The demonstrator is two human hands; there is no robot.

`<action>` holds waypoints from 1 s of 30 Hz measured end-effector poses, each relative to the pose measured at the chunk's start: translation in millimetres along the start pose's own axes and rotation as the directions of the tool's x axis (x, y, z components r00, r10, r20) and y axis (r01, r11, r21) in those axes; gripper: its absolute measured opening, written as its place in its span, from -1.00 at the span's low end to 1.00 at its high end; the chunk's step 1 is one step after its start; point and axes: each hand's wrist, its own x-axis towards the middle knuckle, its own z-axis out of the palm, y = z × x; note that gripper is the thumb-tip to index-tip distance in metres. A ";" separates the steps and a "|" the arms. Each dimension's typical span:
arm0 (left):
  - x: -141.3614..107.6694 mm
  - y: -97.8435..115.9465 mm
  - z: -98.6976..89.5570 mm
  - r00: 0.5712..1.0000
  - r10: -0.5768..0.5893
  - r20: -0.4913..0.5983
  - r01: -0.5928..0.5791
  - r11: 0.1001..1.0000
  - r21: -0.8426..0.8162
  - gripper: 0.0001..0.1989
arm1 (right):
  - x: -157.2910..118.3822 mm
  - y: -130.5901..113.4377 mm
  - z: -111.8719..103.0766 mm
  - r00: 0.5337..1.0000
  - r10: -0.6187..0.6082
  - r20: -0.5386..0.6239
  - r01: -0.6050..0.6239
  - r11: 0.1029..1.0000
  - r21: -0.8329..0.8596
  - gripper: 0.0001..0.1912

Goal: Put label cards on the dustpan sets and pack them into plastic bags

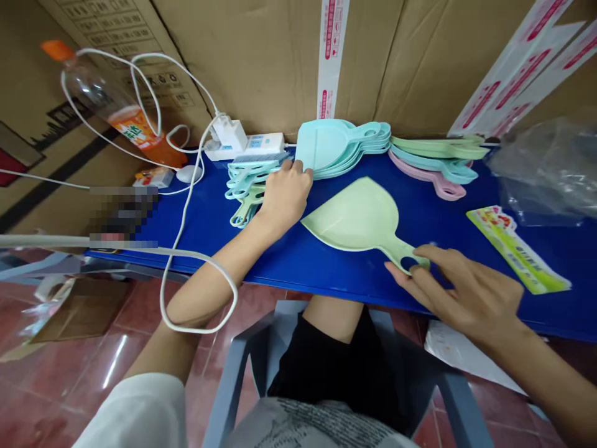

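Note:
My right hand [461, 286] pinches the handle ring of a light green dustpan [354, 214], whose wide scoop lies toward the middle of the blue table. At the right end of a pile of small brushes, my left hand [288, 190] has its fingers curled down and closed; the fingertips are hidden, so what they grip does not show. In that pile, light blue brushes [252, 171] lie above a green brush [249, 202], with ring handles pointing left. Just behind my left hand is a stack of light blue dustpans [326, 146].
More dustpans in green, blue and pink [438, 163] are stacked at the back right. A printed packet [517, 249] and clear plastic bag [545, 168] lie at right. A power strip [263, 144], orange drink bottle [135, 127] and looping white cable [184, 214] are at left.

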 end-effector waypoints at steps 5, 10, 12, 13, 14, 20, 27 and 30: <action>4.5 -35.4 -23.1 0.974 -0.141 -0.180 0.091 0.961 -0.261 -0.67 | 25.3 -3.9 -4.6 0.961 -0.221 0.166 0.257 0.934 -0.248 -0.58; 6.8 -100.4 -26.9 0.937 -0.342 -0.068 0.318 0.918 -0.238 -0.48 | 75.2 -23.5 -1.5 0.965 -0.173 0.198 0.215 0.952 -0.217 -0.47; 8.7 -117.4 -19.5 0.954 -0.250 0.163 0.280 0.940 -0.196 -0.18 | 107.8 -46.9 9.4 0.950 -0.187 0.249 0.218 0.970 -0.106 -0.60; 9.9 -122.6 -16.0 0.945 -0.199 0.260 0.251 0.950 -0.186 -0.05 | 124.4 -60.9 18.1 0.933 -0.220 0.286 0.240 0.970 -0.036 -0.65; 11.1 -125.6 -13.2 0.931 -0.156 0.331 0.225 0.957 -0.182 0.04 | 140.1 -75.3 28.8 0.905 -0.269 0.329 0.272 0.961 0.037 -0.71; 10.6 -125.5 -18.0 0.914 -0.115 0.389 0.180 0.974 -0.136 -0.08 | 197.7 -135.5 106.3 0.821 -0.367 0.437 0.339 0.930 0.144 -0.64; 5.2 -137.2 -28.6 0.914 -0.247 0.321 0.314 0.933 -0.175 -0.30 | 208.1 -133.0 135.6 0.775 -0.501 0.385 0.489 0.862 0.136 -0.61; 6.8 -141.7 -28.5 0.899 -0.299 0.320 0.371 0.908 -0.194 -0.28 | 208.9 -116.4 132.2 0.789 -0.538 0.296 0.522 0.842 0.137 -0.56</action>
